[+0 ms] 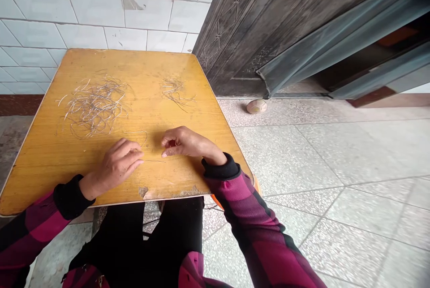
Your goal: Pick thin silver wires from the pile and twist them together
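My left hand (117,162) is over the front of the wooden table, with thumb and fingertips pinched together on a thin wire (154,161). The wire's free end points right, toward my other hand. Just beyond the left fingertips, a curved piece of wire (146,138) bends round in a hook shape. My right hand (188,142) hovers to the right with its fingers curled and the thumb apart; I see nothing between them. A large tangled pile of wires (97,106) lies at the back left, and a smaller bunch of wires (176,91) at the back right.
The yellow wooden tabletop (148,64) has chipped spots along its front edge and meets a white tiled wall (97,8). To the right are a dark carved door (242,23), a grey-blue curtain (319,46) and a worn ball (256,106) on the speckled floor (285,158).
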Action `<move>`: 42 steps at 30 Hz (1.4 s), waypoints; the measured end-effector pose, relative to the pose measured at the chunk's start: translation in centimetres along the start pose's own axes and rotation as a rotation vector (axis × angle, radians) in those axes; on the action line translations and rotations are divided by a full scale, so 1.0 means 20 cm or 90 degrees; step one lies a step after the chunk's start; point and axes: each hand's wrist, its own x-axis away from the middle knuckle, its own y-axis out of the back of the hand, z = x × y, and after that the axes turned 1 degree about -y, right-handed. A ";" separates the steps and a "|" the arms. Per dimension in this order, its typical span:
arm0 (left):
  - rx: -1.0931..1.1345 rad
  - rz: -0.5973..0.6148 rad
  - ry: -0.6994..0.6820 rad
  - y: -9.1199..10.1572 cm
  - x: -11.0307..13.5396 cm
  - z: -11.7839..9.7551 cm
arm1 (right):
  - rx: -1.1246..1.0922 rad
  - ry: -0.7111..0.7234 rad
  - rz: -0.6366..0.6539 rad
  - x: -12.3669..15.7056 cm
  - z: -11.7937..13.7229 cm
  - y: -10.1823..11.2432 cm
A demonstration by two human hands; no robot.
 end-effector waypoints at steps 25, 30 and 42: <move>-0.057 -0.162 0.119 0.07 0.00 0.22 | 0.274 -0.088 0.087 0.00 0.14 -0.15; -0.112 -0.291 0.274 0.20 0.02 0.35 | 0.396 -0.129 0.032 -0.02 0.11 -0.15; -0.120 -0.262 0.361 0.15 0.08 0.49 | 0.453 -0.285 -0.430 -0.04 -0.23 0.08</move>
